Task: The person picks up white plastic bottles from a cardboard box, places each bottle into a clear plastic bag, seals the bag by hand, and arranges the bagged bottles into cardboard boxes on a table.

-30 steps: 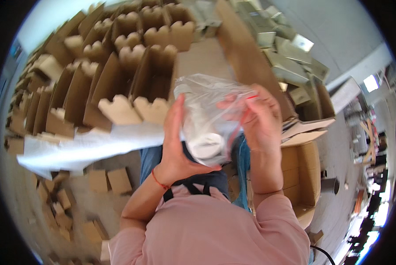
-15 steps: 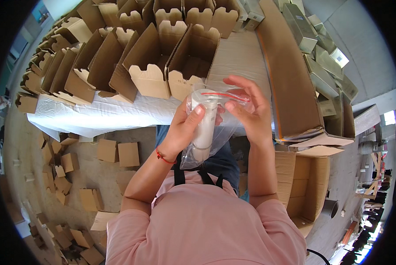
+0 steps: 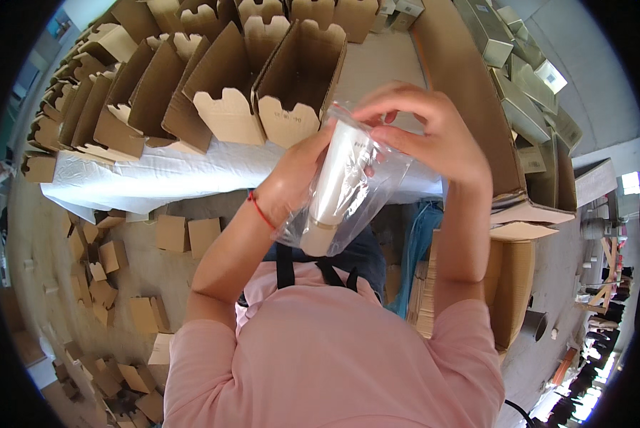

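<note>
A white cylindrical bottle with a thin band near its lower end lies inside a clear zip bag. It slants in front of my body, its lower end toward me. My left hand is closed round the bag and bottle from the left side, its fingers partly hidden behind them. At the bag's top edge, the thumb and fingers of my right hand pinch the film from the right. The zip strip is mostly covered by my fingers.
Rows of upright cardboard boxes stand on a white-covered table ahead. To the right, a large carton holds pale gold boxes. Folded cardboard pieces lie on the floor at left. Another open carton sits low at right.
My right hand has shifted right and toward the bag's top corner, its elbow swinging outward. The bottle and bag have tilted more, and the red zip strip has become mostly hidden.
</note>
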{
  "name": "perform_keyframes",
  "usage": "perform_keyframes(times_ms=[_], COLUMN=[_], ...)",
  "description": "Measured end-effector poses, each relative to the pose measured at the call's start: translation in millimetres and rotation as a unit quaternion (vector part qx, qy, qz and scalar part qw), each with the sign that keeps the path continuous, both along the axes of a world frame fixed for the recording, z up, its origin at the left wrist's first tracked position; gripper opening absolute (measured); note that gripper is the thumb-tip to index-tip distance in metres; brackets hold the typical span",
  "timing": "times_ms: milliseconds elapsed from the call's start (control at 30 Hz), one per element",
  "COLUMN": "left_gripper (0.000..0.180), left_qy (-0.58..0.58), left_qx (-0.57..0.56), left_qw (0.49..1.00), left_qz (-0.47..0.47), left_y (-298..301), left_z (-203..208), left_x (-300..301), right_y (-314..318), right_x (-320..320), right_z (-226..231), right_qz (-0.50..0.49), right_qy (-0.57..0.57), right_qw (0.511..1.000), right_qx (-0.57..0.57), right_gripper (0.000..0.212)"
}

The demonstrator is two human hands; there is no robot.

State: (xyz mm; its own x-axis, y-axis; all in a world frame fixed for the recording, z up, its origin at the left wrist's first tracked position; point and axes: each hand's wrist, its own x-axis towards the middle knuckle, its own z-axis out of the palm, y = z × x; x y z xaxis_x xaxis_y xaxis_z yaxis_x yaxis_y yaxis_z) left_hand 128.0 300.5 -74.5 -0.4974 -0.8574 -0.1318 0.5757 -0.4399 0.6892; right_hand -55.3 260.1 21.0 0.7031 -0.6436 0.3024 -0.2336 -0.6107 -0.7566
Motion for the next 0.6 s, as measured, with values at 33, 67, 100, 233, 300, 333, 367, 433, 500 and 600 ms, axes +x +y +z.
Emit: perform_keyframes(times_ms=[33, 67, 100, 233, 300, 333, 367, 433, 500, 600], left_gripper=[0.045, 0.046, 0.047, 0.049, 0.052, 0.056, 0.057, 0.060, 0.067, 0.068], left_qy=[-0.005, -0.007, -0.001, 0.013, 0.034, 0.046, 0.052, 0.065, 0.038, -0.012], left_qx=[0.002, -0.008, -0.004, 0.001, -0.007, -0.020, -0.032, -0.053, -0.075, -0.115], left_qw=[1.000, 1.000, 0.999, 0.996, 0.994, 0.993, 0.991, 0.986, 0.984, 0.987], left_qz=[-0.023, -0.027, -0.039, -0.083, -0.100, -0.103, -0.115, -0.146, -0.155, -0.113], left_y=[-2.8, -5.2, -6.8, -8.9, -10.8, -11.7, -13.5, -18.3, -15.0, -3.3], left_z=[-1.9, 2.9, 2.5, 3.9, 7.8, 4.4, 0.5, -8.3, -4.7, 9.3], left_x=[0.1, -2.0, -3.5, -2.3, 0.7, 2.9, 5.3, 9.3, 15.1, 23.6], right_y=[-8.3, -17.1, -16.1, -14.2, -13.8, -12.8, -11.3, -10.8, -15.6, -5.5], right_x=[-0.7, -0.7, -2.0, -1.2, -5.7, -10.8, -16.3, -33.6, -54.6, -61.4], right_z=[3.2, 0.6, -0.1, 1.5, -0.1, -2.2, -3.0, -13.5, -20.8, -21.2], right_qz=[0.045, 0.059, 0.057, 0.047, 0.031, 0.023, 0.015, -0.013, -0.068, -0.094], right_qy=[0.065, 0.103, 0.116, 0.122, 0.085, 0.057, 0.032, -0.091, -0.157, -0.248], right_qw=[0.996, 0.992, 0.991, 0.989, 0.992, 0.993, 0.993, 0.987, 0.973, 0.949], right_qx=[0.032, 0.033, 0.037, 0.065, 0.089, 0.103, 0.116, 0.133, 0.157, 0.168], right_gripper=[0.031, 0.047, 0.050, 0.058, 0.058, 0.057, 0.056, 0.041, 0.035, 0.032])
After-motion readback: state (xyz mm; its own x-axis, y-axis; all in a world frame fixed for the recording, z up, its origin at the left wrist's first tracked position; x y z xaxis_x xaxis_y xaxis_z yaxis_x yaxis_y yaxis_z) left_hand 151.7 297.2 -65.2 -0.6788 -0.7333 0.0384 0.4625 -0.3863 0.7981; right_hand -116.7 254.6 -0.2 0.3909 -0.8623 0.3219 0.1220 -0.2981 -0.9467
